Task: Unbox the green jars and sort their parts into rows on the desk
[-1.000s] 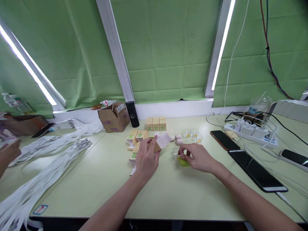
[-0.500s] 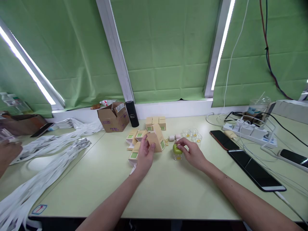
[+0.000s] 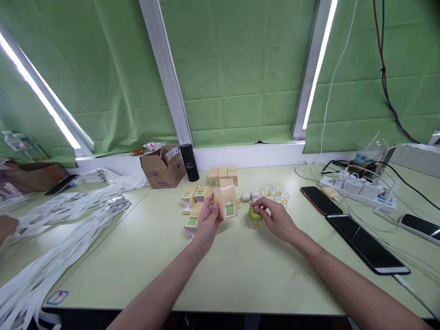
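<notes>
My left hand [image 3: 208, 218] is closed on a small kraft cardboard box [image 3: 227, 201], held upright above the table with its green label towards me. To the right, the fingers of my right hand [image 3: 275, 217] pinch the top of a small glass jar [image 3: 255, 222] with a green item [image 3: 255, 212] in or on it. The jar appears to rest on the table. Several kraft boxes with open flaps [image 3: 193, 221] lie left of my left hand. Behind stand several closed kraft boxes [image 3: 222, 173]. Small pale cylinders [image 3: 245, 197] and several clear glass jars [image 3: 277, 189] sit beyond my right hand.
At the left lie white straps [image 3: 79, 243], with another person's hand [image 3: 7, 226] at the edge. A brown carton [image 3: 162, 168] and a black bottle [image 3: 189, 163] stand at the back. On the right are phones [image 3: 366, 243], cables and a white power strip [image 3: 357, 192].
The box in my left hand has turned so its green label faces me more squarely. My right hand stays on the jar. The other person's hand at left has moved lower.
</notes>
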Available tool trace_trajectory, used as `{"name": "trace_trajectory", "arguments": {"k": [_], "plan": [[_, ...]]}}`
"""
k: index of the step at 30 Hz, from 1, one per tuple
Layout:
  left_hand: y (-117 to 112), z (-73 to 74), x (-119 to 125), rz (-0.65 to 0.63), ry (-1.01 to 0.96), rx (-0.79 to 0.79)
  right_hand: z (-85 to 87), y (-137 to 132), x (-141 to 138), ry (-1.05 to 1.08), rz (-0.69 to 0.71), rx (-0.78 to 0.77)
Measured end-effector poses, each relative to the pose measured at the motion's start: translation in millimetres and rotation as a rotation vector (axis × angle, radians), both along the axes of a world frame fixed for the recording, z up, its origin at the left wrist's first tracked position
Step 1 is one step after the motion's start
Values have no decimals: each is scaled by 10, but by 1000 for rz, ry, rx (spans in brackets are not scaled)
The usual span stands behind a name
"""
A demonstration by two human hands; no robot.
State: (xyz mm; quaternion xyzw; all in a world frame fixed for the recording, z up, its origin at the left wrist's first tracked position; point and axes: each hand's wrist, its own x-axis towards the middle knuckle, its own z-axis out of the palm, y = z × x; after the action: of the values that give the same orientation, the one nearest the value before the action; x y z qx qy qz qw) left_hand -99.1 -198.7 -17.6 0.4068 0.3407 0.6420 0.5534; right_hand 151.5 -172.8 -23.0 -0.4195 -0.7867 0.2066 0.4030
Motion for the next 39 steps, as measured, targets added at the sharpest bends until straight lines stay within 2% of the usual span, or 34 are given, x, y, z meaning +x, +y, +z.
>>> {"name": "trace_trajectory", "arguments": {"k": [5, 14, 21, 25, 31, 35, 39], "plan": [[9, 6, 4, -57, -63, 6, -22, 7, -4, -60, -1, 7], [-69, 60, 26, -140, -62, -12, -28, -25, -36, -139, -28, 4], [-81, 57, 32, -175, -46, -14, 15, -80, -71, 32, -9, 60], [-96, 65, 43, -178, -52, -29, 109, -123, -150, 142, 16, -4], [-127, 112, 69, -214, -76, -38, 361, -208, -264, 145, 94, -175], [-96, 212, 129, -236, -51, -12, 453, -136, -292, 141, 159, -202], [-23, 358, 232, -175, 19, 0, 509, 12, -333, 220, 172, -222]]}}
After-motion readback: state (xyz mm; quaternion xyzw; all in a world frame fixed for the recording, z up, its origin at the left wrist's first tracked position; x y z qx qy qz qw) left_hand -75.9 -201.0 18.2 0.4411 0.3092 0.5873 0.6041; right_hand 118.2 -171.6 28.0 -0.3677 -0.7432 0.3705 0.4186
